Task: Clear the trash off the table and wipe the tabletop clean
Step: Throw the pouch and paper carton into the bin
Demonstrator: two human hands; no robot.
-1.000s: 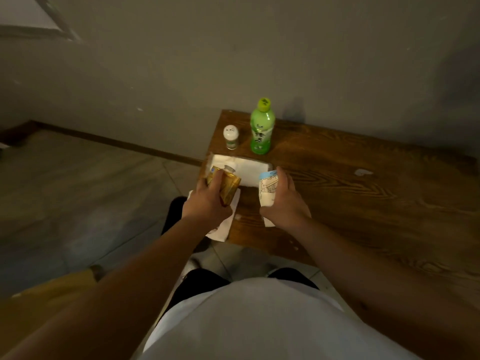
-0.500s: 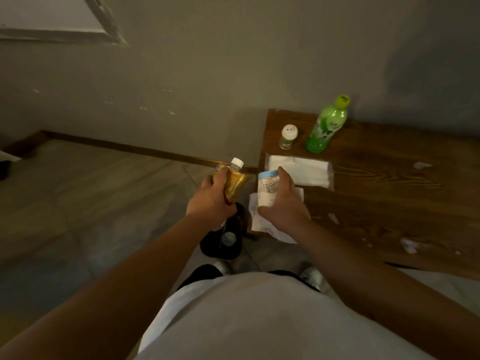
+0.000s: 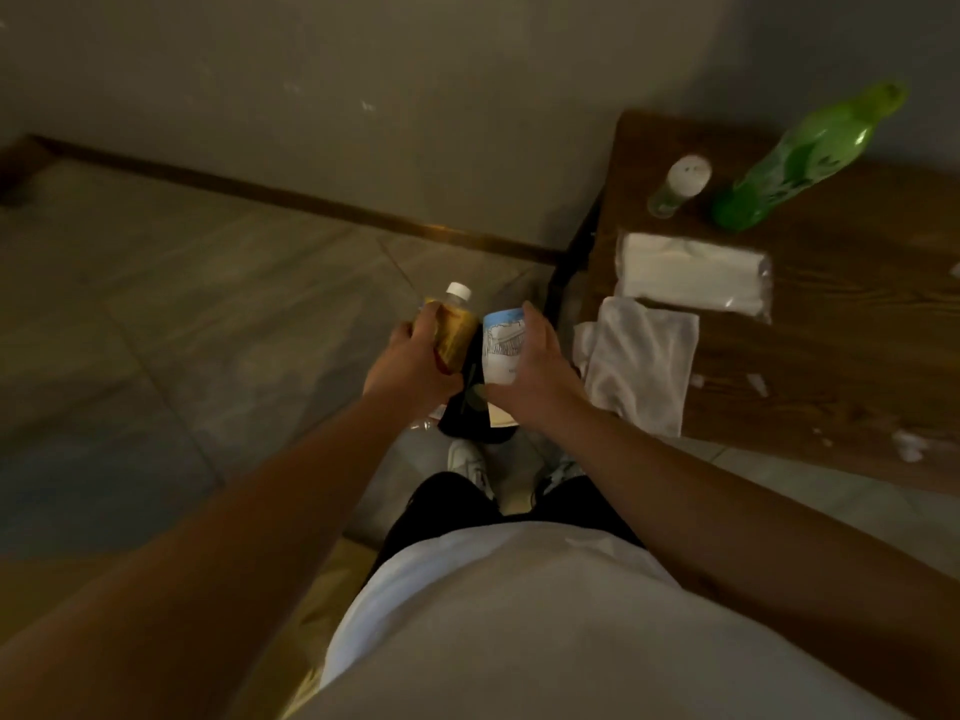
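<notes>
My left hand (image 3: pixel 410 363) grips a small amber bottle (image 3: pixel 456 324) with a white cap. My right hand (image 3: pixel 535 371) holds a white paper cup (image 3: pixel 501 348) with a blue rim. Both are off the table's left end, above a black bin (image 3: pixel 475 418) on the floor. The wooden table (image 3: pixel 841 356) is at the right. A white cloth (image 3: pixel 641 363) hangs over its front left corner. Small white scraps (image 3: pixel 909 444) lie near the table's front edge.
A green bottle (image 3: pixel 795 163) and a small white-capped shaker (image 3: pixel 678 187) stand at the table's back left. A wrapped pack of tissues (image 3: pixel 691 272) lies in front of them. Grey tiled floor (image 3: pixel 182 330) spreads left; the wall is behind. My shoes (image 3: pixel 467 465) are beside the bin.
Both hands have carried the bottle and the cup leftward off the table and now hold them over the black bin. My view has turned left and downward.
</notes>
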